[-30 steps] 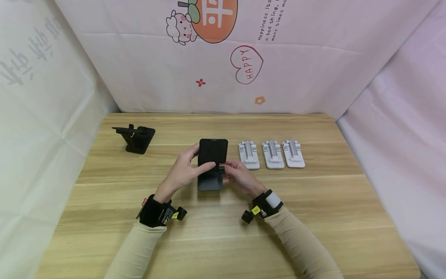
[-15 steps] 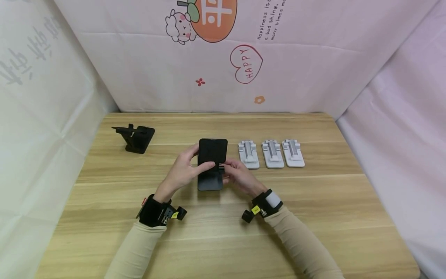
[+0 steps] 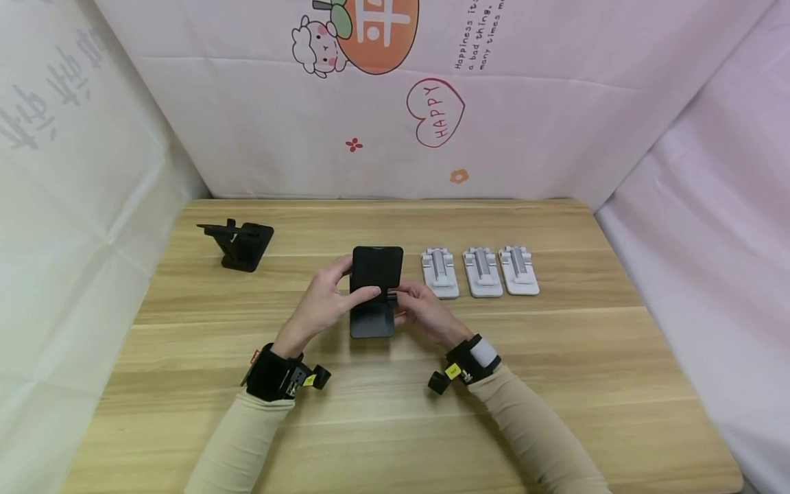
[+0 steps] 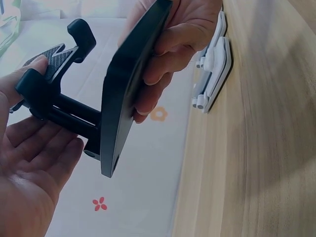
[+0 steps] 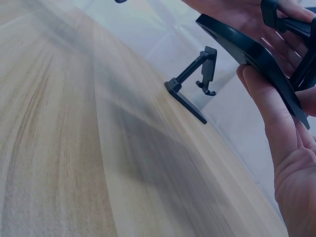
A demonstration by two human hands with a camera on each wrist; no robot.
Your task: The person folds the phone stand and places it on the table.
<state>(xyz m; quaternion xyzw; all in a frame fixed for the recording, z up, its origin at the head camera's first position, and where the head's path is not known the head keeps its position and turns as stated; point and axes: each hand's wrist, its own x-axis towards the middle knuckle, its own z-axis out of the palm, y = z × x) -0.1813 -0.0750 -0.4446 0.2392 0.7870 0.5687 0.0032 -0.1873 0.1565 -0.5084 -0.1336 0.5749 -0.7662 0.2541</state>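
Held up between both hands is a black folding phone stand (image 3: 377, 266), its support plate and base spread apart. My left hand (image 3: 325, 300) grips the support plate, thumb across its face and fingers behind it. In the left wrist view the plate's two hooks and the twin rods (image 4: 74, 116) leading to the base (image 4: 123, 89) show. My right hand (image 3: 430, 317) holds the base; in the left wrist view its fingers (image 4: 165, 64) lie along the underside. The right wrist view shows an extended finger (image 5: 269, 103) under the base, with the thumb partly out of frame.
A second black phone stand (image 3: 247, 245) stands unfolded at the table's back left. Three white phone stands lie folded in a row to the right: the near one (image 3: 440, 273), the middle one (image 3: 483, 272) and the far one (image 3: 519, 270). White printed cloth (image 3: 247, 123) encloses the back and sides.
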